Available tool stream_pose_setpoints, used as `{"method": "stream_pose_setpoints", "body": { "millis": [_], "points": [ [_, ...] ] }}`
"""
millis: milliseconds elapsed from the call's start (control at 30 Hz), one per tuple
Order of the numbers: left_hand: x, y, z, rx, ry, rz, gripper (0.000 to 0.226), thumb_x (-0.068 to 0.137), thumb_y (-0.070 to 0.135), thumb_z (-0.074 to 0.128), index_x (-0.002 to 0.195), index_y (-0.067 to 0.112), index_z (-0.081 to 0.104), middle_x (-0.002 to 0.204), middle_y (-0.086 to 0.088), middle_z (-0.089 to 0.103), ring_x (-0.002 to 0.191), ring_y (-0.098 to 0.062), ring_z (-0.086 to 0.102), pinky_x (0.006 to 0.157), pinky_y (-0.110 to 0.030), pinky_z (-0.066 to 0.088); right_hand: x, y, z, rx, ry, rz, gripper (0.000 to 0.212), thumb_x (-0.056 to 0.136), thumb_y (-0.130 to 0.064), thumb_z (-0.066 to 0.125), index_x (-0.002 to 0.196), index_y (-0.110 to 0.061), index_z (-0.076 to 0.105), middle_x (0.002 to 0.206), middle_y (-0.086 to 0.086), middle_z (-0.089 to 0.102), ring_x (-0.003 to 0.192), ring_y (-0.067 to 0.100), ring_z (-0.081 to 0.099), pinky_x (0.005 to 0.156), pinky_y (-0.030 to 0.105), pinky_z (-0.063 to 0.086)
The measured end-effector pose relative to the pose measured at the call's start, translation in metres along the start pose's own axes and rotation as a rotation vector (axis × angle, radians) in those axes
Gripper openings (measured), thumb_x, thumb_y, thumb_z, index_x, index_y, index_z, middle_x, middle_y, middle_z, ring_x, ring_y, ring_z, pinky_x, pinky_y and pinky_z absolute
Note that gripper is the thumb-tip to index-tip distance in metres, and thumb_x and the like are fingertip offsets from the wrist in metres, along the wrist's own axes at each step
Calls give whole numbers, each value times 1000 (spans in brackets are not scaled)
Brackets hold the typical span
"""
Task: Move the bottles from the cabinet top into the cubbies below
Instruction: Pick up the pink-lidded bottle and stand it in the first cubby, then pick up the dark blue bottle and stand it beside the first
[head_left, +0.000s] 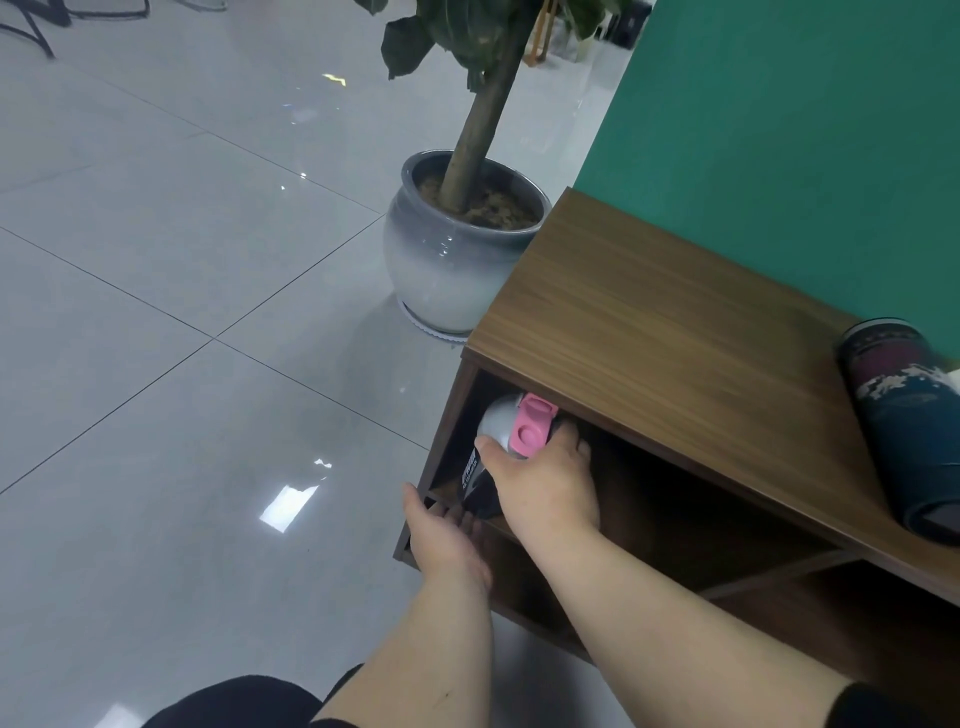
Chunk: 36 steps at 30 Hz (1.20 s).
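Bottle (496, 452) w/ pink flip cap, black label: rigid, prob. light plastic, smooth so slippery; best gripped round the shoulder just below the cap. Now at mouth of upper left cubby (649, 499), tilted. Right hand (540, 483) wrapped round its upper body. Left hand (441, 530) half spread, under bottle base at the shelf edge; contact unclear. Dark bottle (904, 431) lying on cabinet top (649, 322).

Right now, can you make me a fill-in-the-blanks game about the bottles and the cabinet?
1. The right hand holds a bottle with a ____ lid.
2. The dark patterned bottle lies on its side on the cabinet ____.
3. The left hand touches the cubby's ____ edge.
4. Beside the cabinet stands a potted ____.

Missing words: pink; top; front; plant
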<state>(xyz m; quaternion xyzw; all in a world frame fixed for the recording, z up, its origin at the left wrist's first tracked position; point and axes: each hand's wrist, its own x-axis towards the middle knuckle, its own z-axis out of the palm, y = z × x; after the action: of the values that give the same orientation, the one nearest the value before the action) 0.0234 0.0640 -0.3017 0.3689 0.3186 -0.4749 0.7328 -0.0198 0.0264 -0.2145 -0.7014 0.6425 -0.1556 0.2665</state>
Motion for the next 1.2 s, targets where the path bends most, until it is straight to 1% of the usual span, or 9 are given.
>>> {"method": "stream_pose_setpoints", "body": {
  "millis": [200, 300, 400, 500, 600, 700, 800, 900, 1200],
  "points": [
    [-8, 3, -8, 80, 40, 36, 71, 94, 60, 41, 142, 9, 51, 135, -14, 62, 116, -31, 60, 100, -38, 47, -18, 11, -7, 63, -23, -25, 118, 61, -64, 82, 153, -26, 20, 145, 8, 45, 133, 30, 49, 100, 40, 48],
    [-21, 0, -18, 239, 75, -13, 72, 88, 62, 41, 139, 14, 58, 141, -13, 63, 125, -32, 61, 97, -38, 49, -35, 26, -30, 1, -115, 15, 119, 65, -59, 81, 159, -28, 14, 160, 3, 32, 143, 26, 41, 105, 40, 44],
    [-44, -5, -18, 380, -22, -94, 71, 93, 59, 42, 142, 9, 56, 144, -14, 61, 136, -34, 53, 110, -43, 44, -56, 53, -59, 61, -236, 49, 85, 76, -49, 76, 149, -29, 39, 153, -1, 44, 133, 19, 50, 103, 34, 43],
    [-71, -9, -11, 539, -145, -91, 64, 93, 57, 46, 133, 10, 63, 134, -19, 68, 139, -40, 48, 114, -49, 36, -76, 74, -92, 272, -298, 63, 28, 87, -34, 72, 113, -30, 64, 123, -5, 67, 108, 6, 62, 98, 32, 47],
    [-90, -13, -3, 640, -208, -67, 55, 97, 54, 45, 124, 10, 64, 119, -20, 74, 116, -42, 66, 94, -47, 51, -92, 82, -136, 376, -191, 9, 6, 91, -22, 71, 95, -25, 73, 94, -7, 75, 91, 6, 69, 88, 26, 54],
    [-108, -19, -1, 690, -251, -61, 51, 100, 54, 40, 113, 12, 67, 110, -15, 75, 90, -30, 69, 70, -38, 49, -99, 82, -188, 383, -13, -101, 9, 91, -17, 71, 92, -26, 73, 90, -9, 75, 86, -1, 67, 77, 11, 48],
    [-126, -30, -9, 747, -271, -60, 52, 100, 55, 40, 109, 14, 69, 111, -14, 76, 88, -28, 70, 66, -35, 48, -85, 90, -235, 223, 258, -192, 19, 88, -23, 71, 107, -26, 70, 112, -10, 66, 108, 13, 61, 98, 34, 49],
    [-140, -39, -19, 788, -304, -84, 50, 98, 56, 42, 106, 14, 69, 110, -13, 76, 87, -28, 69, 68, -34, 46, -61, 97, -270, -101, 410, -185, 56, 85, -36, 71, 135, -18, 54, 134, 7, 52, 129, 30, 46, 110, 45, 39],
    [-146, -35, -27, 829, -318, -98, 58, 97, 57, 45, 119, 9, 69, 119, -17, 73, 110, -35, 65, 92, -44, 42, -5, 108, -275, -492, 251, 23, 88, 86, -62, 60, 151, -14, 24, 132, 16, 49, 111, 38, 63, 78, 44, 52]
  ]
}}
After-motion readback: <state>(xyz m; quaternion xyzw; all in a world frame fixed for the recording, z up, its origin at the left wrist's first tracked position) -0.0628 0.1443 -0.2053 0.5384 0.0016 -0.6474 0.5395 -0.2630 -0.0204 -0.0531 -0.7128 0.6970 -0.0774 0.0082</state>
